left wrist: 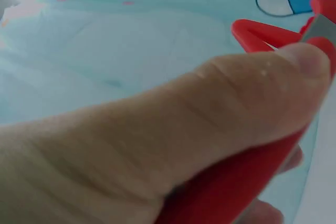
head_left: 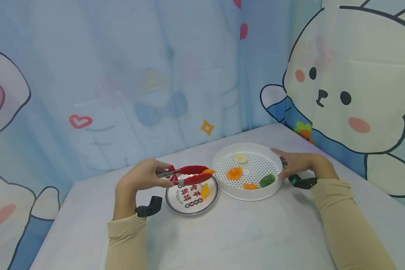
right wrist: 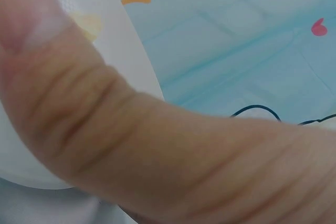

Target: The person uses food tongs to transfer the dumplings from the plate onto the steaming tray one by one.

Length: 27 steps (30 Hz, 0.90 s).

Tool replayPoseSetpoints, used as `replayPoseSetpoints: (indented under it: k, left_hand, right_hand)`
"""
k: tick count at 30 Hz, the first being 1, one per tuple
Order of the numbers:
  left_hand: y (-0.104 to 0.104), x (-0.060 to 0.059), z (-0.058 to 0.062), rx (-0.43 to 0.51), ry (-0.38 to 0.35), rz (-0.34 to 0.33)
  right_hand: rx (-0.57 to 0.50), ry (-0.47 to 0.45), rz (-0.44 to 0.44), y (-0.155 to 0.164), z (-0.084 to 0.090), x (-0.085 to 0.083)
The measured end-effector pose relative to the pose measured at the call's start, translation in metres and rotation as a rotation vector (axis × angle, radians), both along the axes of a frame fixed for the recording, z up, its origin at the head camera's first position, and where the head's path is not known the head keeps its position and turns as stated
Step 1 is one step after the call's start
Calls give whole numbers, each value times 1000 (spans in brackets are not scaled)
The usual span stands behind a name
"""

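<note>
My left hand (head_left: 140, 176) grips a pair of red-tipped tongs (head_left: 192, 180), also large in the left wrist view. Between the tong tips is a small orange piece (head_left: 208, 171), above the edge of a white plate (head_left: 175, 204) with red lettering. On that plate lies a yellow piece (head_left: 205, 191). Thumb and fingers of my right hand (head_left: 298, 165) hold the right rim of a round white perforated tray (head_left: 249, 195). Inside it are a pale yellow slice (head_left: 240, 158), an orange piece (head_left: 234, 173), a smaller orange piece (head_left: 250, 186) and a green piece (head_left: 267, 180).
Plate and tray stand side by side on a white-covered table (head_left: 243, 236). Blue curtains (head_left: 121, 75) with cartoon figures hang along the table's back and right edges.
</note>
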<state>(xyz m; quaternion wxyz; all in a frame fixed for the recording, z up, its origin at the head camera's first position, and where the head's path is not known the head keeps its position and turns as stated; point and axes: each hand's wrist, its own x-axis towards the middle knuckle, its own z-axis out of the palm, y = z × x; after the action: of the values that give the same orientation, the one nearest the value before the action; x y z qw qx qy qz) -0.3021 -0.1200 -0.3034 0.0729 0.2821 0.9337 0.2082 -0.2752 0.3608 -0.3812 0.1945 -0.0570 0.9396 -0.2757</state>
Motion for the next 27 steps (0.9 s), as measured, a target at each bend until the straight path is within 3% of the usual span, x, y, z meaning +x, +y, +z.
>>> replayPoseSetpoints:
  k: [4, 13, 21, 27]
  left_hand:
    - [15, 4, 2, 14, 68, -71]
    - [57, 5, -12, -33, 145, -159]
    - [99, 16, -26, -129, 333, -120]
    - [129, 26, -43, -188, 382, -48]
  right_hand:
    - [11, 3, 3, -1, 4, 0]
    - [27, 10, 11, 1, 0, -1]
    - [40, -1, 1, 1, -1, -3]
    - [47, 0, 6, -1, 1, -4]
